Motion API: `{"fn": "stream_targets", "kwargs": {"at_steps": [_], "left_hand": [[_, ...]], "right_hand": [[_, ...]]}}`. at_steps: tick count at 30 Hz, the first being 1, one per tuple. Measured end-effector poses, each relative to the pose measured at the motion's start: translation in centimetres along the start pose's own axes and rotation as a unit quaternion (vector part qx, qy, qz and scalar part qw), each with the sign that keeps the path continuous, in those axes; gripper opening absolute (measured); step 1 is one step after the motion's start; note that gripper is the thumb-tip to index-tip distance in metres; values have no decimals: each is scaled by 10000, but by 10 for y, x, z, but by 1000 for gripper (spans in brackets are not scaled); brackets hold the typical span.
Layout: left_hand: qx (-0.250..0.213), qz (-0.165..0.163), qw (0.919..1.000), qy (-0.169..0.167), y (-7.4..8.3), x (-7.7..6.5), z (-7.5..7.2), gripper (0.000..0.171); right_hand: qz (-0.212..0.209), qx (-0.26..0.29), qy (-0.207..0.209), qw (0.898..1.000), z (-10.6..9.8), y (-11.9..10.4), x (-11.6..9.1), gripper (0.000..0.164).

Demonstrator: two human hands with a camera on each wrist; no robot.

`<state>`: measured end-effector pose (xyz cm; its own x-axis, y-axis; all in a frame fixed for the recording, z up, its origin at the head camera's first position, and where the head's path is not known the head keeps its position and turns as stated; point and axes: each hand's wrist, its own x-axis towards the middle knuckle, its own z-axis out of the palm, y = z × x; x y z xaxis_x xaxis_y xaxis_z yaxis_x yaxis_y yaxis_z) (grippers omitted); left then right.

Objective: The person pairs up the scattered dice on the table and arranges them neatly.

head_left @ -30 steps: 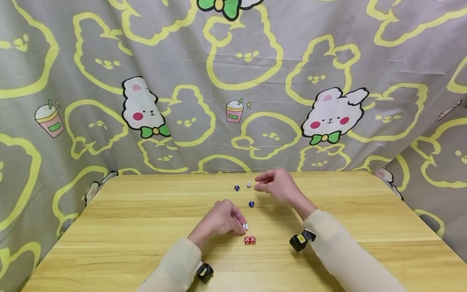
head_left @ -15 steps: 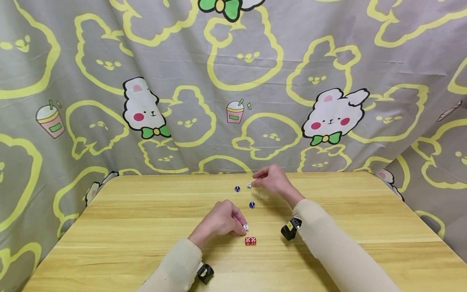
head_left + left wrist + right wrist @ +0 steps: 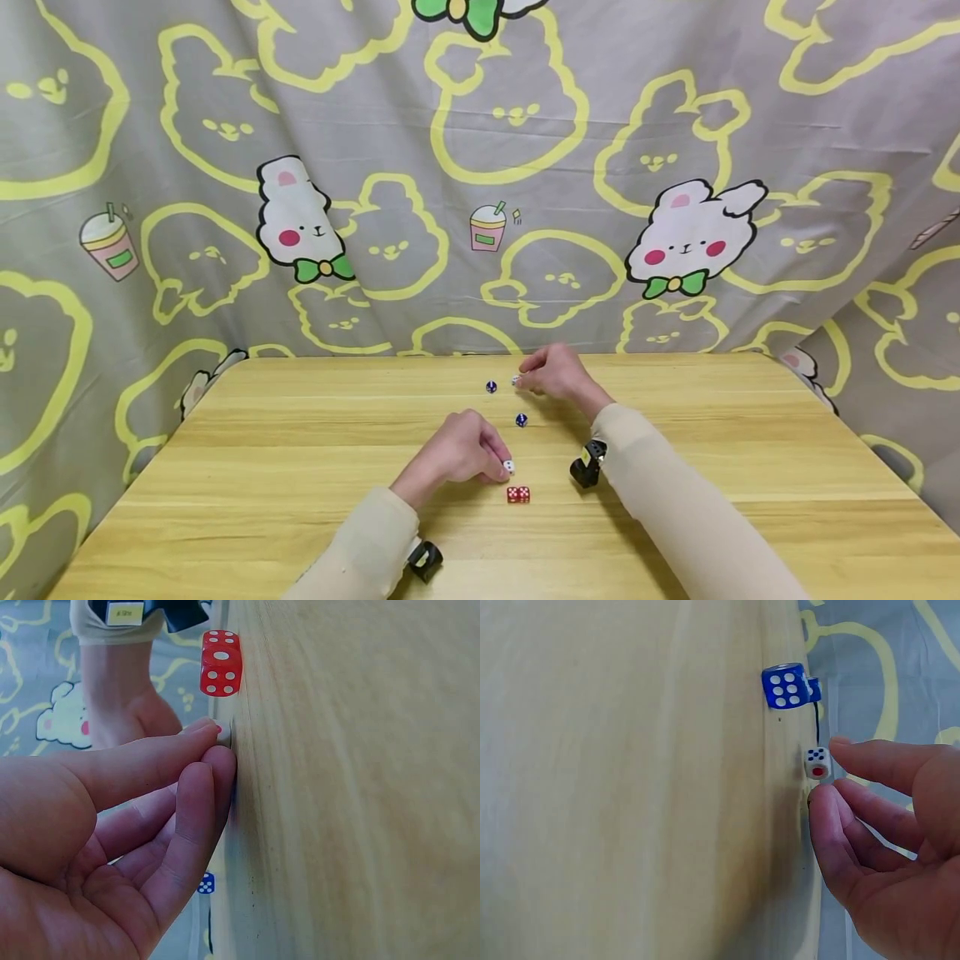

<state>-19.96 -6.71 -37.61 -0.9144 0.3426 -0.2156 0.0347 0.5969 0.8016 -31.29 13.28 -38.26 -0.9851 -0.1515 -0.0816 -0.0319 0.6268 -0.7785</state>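
Note:
My left hand (image 3: 461, 450) pinches a white die (image 3: 509, 467) between thumb and fingertips, low over the table. In the left wrist view the fingers hide most of that die (image 3: 224, 733). Farther back, my right hand (image 3: 558, 372) has its thumb and fingertips around a second white die (image 3: 817, 763), which shows blue pips and one red pip. Two red dice (image 3: 518, 495) sit side by side just in front of the left fingertips. One blue die (image 3: 521, 421) lies between the hands, and another blue die (image 3: 491, 387) lies left of the right fingertips.
The dice are on a light wood-grain table (image 3: 300, 467). Behind its far edge hangs a grey curtain (image 3: 405, 125) printed with yellow outlines and rabbits. Black wrist cameras (image 3: 587, 464) sit on both sleeves.
My right hand has moved left to the far white die, its fingertips now at it. My left hand has stayed at its white die. The red and blue dice lie as before.

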Motion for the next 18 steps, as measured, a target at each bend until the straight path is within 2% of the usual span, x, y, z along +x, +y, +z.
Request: {"fn": "stream_targets", "kwargs": {"at_steps": [6,18], "left_hand": [[-59,6,10000,-11,0,0,0,14],[-151,-26,9999,-7,0,0,0,14]], "right_hand": [[122,-185,22,9998,3,-1,3,23],[195,-352,88,9992,5,-2,5,17]]}}
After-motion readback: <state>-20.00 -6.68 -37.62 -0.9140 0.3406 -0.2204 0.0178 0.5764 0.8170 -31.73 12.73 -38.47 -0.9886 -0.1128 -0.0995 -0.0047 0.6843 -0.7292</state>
